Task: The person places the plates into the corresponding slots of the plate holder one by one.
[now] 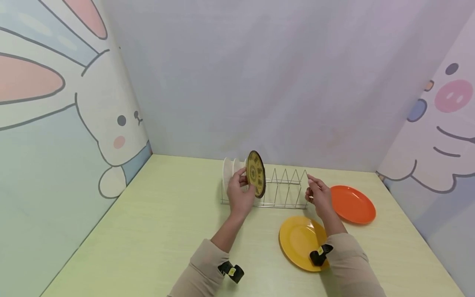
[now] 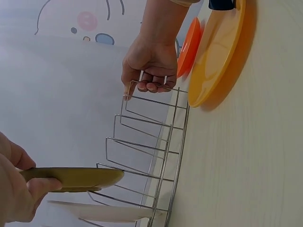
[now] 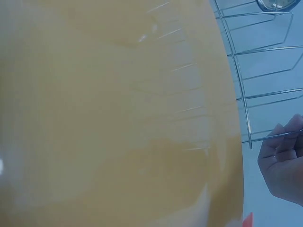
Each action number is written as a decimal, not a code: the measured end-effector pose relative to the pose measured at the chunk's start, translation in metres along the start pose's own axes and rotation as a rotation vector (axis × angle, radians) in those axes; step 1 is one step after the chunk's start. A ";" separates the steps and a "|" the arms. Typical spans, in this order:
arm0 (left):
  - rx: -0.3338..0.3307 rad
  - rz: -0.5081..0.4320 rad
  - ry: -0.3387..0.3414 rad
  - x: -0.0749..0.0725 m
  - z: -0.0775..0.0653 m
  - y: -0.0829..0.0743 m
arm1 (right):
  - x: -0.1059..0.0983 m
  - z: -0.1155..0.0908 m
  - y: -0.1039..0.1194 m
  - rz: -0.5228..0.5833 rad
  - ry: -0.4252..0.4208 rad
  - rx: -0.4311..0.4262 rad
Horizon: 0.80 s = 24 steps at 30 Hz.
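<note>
Left grip (image 1: 241, 197) holds one patterned plate (image 1: 256, 174), right grip (image 1: 320, 194) one wire rack (image 1: 282, 207).

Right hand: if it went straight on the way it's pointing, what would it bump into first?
Most likely the wire rack, at its right end; the right hand seems to grip it there, though exact depth is hard to judge.

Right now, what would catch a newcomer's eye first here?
Likely the big cartoon rabbit on the left wall. Then the orange plate and yellow plate, right of centre on the table. Mid-picture, the left hand holds a patterned plate at the wire rack.
</note>
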<state>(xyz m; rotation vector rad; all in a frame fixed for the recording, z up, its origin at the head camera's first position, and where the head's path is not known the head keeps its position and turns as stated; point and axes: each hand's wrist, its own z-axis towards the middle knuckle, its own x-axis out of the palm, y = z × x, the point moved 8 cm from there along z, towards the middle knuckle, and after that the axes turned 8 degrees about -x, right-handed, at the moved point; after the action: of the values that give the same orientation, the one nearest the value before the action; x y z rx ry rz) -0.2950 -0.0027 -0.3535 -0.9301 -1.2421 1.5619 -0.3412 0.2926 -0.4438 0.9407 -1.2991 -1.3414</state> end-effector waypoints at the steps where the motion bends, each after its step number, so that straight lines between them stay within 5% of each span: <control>1: 0.002 0.002 0.005 0.001 0.000 0.001 | 0.000 0.000 0.000 -0.001 0.000 0.000; 24: 0.041 0.228 0.086 0.025 0.006 0.013 | 0.002 -0.003 0.005 -0.003 0.009 0.025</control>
<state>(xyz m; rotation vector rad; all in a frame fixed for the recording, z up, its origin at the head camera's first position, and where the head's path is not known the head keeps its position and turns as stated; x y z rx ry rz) -0.3105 0.0184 -0.3652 -1.1322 -1.0693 1.6977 -0.3383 0.2904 -0.4392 0.9650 -1.3112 -1.3248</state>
